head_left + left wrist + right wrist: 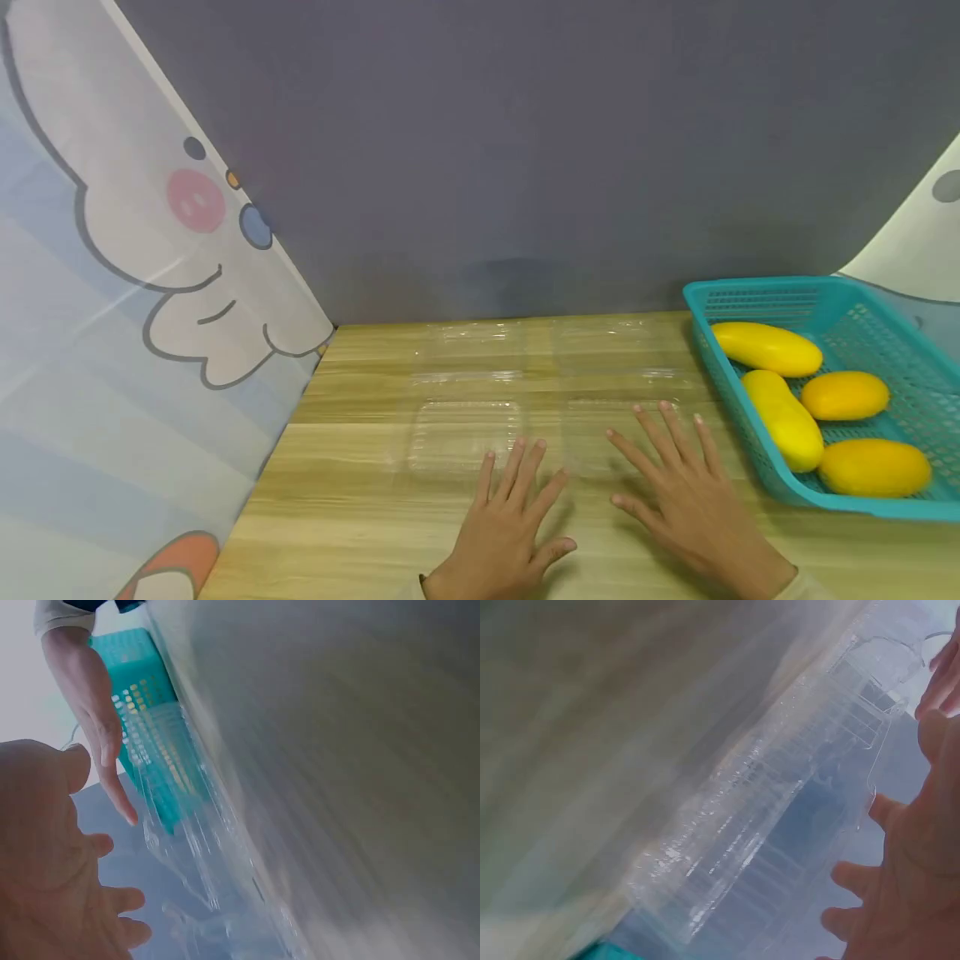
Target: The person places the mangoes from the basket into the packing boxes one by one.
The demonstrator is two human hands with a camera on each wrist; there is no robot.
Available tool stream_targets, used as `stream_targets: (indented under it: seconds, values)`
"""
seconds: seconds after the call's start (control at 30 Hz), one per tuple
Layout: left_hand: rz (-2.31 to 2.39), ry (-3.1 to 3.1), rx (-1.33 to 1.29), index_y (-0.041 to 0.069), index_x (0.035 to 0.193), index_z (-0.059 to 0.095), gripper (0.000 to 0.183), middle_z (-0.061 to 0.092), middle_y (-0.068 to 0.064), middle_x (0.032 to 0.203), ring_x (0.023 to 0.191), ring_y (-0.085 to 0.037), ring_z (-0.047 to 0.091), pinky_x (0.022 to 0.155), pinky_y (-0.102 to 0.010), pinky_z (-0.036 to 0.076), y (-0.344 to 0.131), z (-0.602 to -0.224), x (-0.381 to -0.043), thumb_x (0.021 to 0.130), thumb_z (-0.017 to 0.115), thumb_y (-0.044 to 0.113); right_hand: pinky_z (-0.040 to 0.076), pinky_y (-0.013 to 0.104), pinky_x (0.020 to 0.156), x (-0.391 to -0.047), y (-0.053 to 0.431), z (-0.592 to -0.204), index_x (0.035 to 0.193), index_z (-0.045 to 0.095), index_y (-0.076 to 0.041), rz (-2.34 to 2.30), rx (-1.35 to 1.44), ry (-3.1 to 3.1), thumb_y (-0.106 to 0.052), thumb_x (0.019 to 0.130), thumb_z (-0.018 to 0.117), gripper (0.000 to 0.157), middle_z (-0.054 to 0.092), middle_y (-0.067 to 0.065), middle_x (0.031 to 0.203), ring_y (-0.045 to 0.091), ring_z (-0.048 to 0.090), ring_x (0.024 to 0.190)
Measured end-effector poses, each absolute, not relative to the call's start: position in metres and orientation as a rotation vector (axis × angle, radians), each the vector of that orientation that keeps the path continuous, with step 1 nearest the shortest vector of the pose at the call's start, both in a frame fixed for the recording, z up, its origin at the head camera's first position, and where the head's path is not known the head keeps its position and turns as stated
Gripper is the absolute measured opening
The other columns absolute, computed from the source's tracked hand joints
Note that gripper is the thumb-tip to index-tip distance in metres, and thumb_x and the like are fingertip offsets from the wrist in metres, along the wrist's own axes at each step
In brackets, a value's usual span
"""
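L hand [506, 529]: hovering over the nearer part of the table [322, 517], back facing up, fingers spreading wide, thumb sticking out toward R; holding nothing; fingertips pointing at front edge of L container [465, 437], can't tell if touching
R hand [693, 500]: also hovering, back up, fingers fanning wide, thumb pointing L; holding nothing; fingertips overlapping front part of R container [588, 429] in head view, contact unclear
Clear containers: both sitting mid-table just past the hands, side by side w/ a narrow gap btwn; each showing a front section & a rear section; R wrist view showing ribbed, see-thru walls catching light
Teal basket [885, 508]: standing at R end of table, beyond R hand, near R container; its slotted walls also showing behind R hand in L wrist view
Yellow items: four lying in basket; long one [767, 348] resting toward the rear, second long one [783, 421] slanting below it along L side; two rounder, deeper-yellow ones [845, 395] [873, 468] lying to their R, one behind the other
Backdrop: plain grey panel [540, 150] rising behind table; cartoon-print sheet [45, 375] hanging at L
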State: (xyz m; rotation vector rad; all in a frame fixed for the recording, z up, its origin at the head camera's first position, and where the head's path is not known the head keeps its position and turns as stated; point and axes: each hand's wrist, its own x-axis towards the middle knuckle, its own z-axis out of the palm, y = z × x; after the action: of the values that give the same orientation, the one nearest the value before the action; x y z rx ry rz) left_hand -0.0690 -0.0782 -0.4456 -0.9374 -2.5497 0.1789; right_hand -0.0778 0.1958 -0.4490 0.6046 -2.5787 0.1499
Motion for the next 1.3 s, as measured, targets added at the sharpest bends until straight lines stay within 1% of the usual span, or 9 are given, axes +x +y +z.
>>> stream_targets:
  seconds: [0.13, 0.2, 0.33, 0.43, 0.7, 0.93, 1.13, 1.23, 1.3]
  values:
    - [0.009, -2.675, -1.024, 0.020, 0.158, 0.023, 0.070, 0.004, -0.017, 0.168, 0.152, -0.038, 0.022, 0.120, -0.056, 0.030, -0.067, -0.441, -0.070, 0.102, 0.024, 0.062, -0.007, 0.055, 0.126, -0.077, 0.200, -0.448, 0.150, 0.042, -0.031, 0.126, 0.600, -2.567, -0.072, 0.098, 0.029, 0.068, 0.013, 0.006, 0.169, 0.033, 0.003, 0.156]
    - [-0.135, -2.746, -1.056, 0.017, 0.159, 0.017, 0.070, -0.002, -0.017, 0.168, 0.152, -0.041, 0.018, 0.114, -0.056, 0.040, -0.061, -0.438, -0.073, 0.104, 0.021, 0.059, -0.007, 0.054, 0.126, -0.076, 0.202, -0.447, 0.150, 0.043, -0.031, 0.115, 0.589, -2.560, -0.072, 0.098, 0.027, 0.068, 0.012, 0.005, 0.169, 0.030, 0.002, 0.157]
    - [-0.401, -2.745, -1.059, 0.010, 0.160, 0.011, 0.071, -0.003, -0.022, 0.166, 0.151, -0.046, 0.014, 0.111, -0.058, 0.041, -0.050, -0.433, -0.079, 0.106, 0.028, 0.053, -0.005, 0.053, 0.127, -0.075, 0.208, -0.441, 0.147, 0.046, -0.029, 0.088, 0.564, -2.530, -0.070, 0.099, 0.020, 0.068, 0.015, 0.004, 0.168, 0.031, 0.009, 0.156]
    - [-0.487, -2.663, -1.053, 0.005, 0.159, 0.012, 0.072, 0.005, -0.026, 0.164, 0.150, -0.047, 0.018, 0.111, -0.057, 0.041, -0.044, -0.431, -0.083, 0.106, 0.036, 0.048, -0.003, 0.054, 0.126, -0.073, 0.211, -0.435, 0.147, 0.047, -0.028, 0.075, 0.553, -2.527, -0.069, 0.100, 0.019, 0.068, 0.019, 0.006, 0.167, 0.032, 0.010, 0.156]
    - [-0.482, -2.739, -0.994, 0.005, 0.158, 0.014, 0.070, 0.017, -0.026, 0.163, 0.147, -0.043, 0.032, 0.109, -0.053, 0.046, -0.046, -0.432, -0.086, 0.106, 0.041, 0.043, -0.003, 0.055, 0.126, -0.064, 0.225, -0.423, 0.150, 0.041, -0.031, 0.093, 0.500, -2.597, -0.066, 0.099, 0.036, 0.062, 0.013, 0.001, 0.169, 0.026, 0.000, 0.157]
    - [-0.492, -2.851, -0.918, 0.008, 0.159, 0.010, 0.071, 0.013, -0.023, 0.164, 0.151, -0.043, 0.022, 0.112, -0.057, 0.040, -0.049, -0.429, -0.086, 0.106, 0.037, 0.046, -0.003, 0.056, 0.126, -0.067, 0.246, -0.406, 0.152, 0.039, -0.031, 0.072, 0.444, -2.598, -0.063, 0.100, 0.038, 0.061, 0.019, 0.005, 0.167, 0.027, 0.002, 0.157]
    - [-0.641, -2.908, -0.861, 0.007, 0.159, 0.008, 0.074, 0.011, -0.022, 0.165, 0.153, -0.040, 0.015, 0.116, -0.057, 0.036, -0.038, -0.424, -0.086, 0.105, 0.034, 0.051, -0.004, 0.060, 0.124, -0.072, 0.271, -0.397, 0.156, 0.031, -0.030, 0.100, 0.351, -2.667, -0.048, 0.100, 0.053, 0.062, 0.021, 0.011, 0.165, 0.030, -0.004, 0.157]
    - [-0.881, -2.933, -0.812, 0.009, 0.160, 0.004, 0.076, 0.006, -0.022, 0.166, 0.148, -0.041, 0.030, 0.110, -0.052, 0.045, -0.032, -0.425, -0.091, 0.105, 0.037, 0.050, 0.005, 0.068, 0.120, -0.074, 0.284, -0.395, 0.156, 0.029, -0.029, 0.104, 0.304, -2.692, -0.044, 0.101, 0.054, 0.062, 0.021, 0.015, 0.164, 0.038, 0.001, 0.155]
    - [-1.150, -2.938, -0.751, 0.011, 0.160, -0.002, 0.078, -0.001, -0.021, 0.166, 0.146, -0.043, 0.031, 0.111, -0.054, 0.043, -0.029, -0.425, -0.096, 0.105, 0.040, 0.047, 0.015, 0.071, 0.113, -0.075, 0.293, -0.394, 0.155, 0.032, -0.027, 0.105, 0.280, -2.704, -0.042, 0.102, 0.053, 0.060, 0.026, 0.020, 0.161, 0.046, 0.011, 0.151]
